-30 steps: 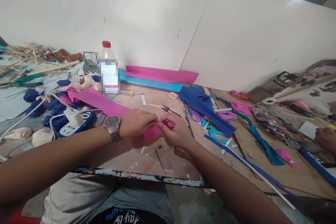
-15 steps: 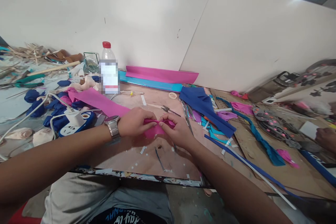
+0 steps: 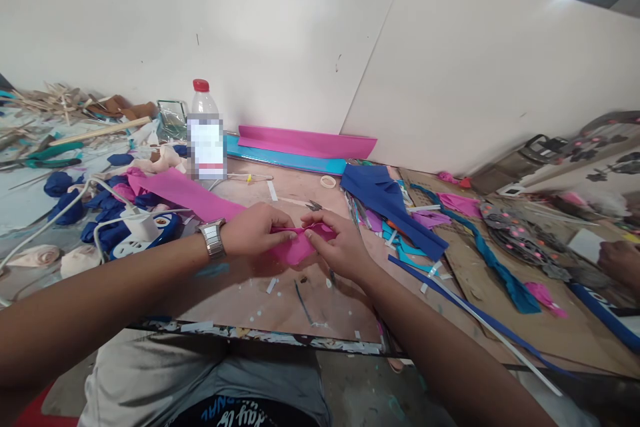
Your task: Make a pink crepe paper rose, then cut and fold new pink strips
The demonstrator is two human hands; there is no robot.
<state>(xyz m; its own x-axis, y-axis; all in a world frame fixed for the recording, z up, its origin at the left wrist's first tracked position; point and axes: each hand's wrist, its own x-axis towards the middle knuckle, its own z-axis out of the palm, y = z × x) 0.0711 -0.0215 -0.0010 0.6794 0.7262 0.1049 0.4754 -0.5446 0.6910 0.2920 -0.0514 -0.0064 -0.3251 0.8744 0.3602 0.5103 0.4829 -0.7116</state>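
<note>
A strip of pink fabric or crepe paper (image 3: 295,252) is pinched between both hands over the middle of the table. My left hand (image 3: 255,230), below a metal wristwatch (image 3: 213,240), is closed on the strip's folded upper edge. Close beside it, my right hand (image 3: 343,240) grips the same edge with thumb and fingers. The pink strip hangs slightly below the fingertips. Another pink length (image 3: 195,195) runs from the left pile to behind my left hand; whether the two join is hidden. Scissors or pliers tips (image 3: 314,205) show just beyond my right hand.
A red-capped bottle (image 3: 201,101) stands at the back, partly blurred. A power strip (image 3: 145,237) with white cables and dark blue rolled pieces (image 3: 65,207) lie left. Blue material (image 3: 395,203) and a thin white rod (image 3: 495,327) lie right. Another person's hand (image 3: 620,260) shows far right.
My fingers have shifted a little along the pink edge. More of the pink strip now shows beneath my right thumb, and its lower part looks spread differently.
</note>
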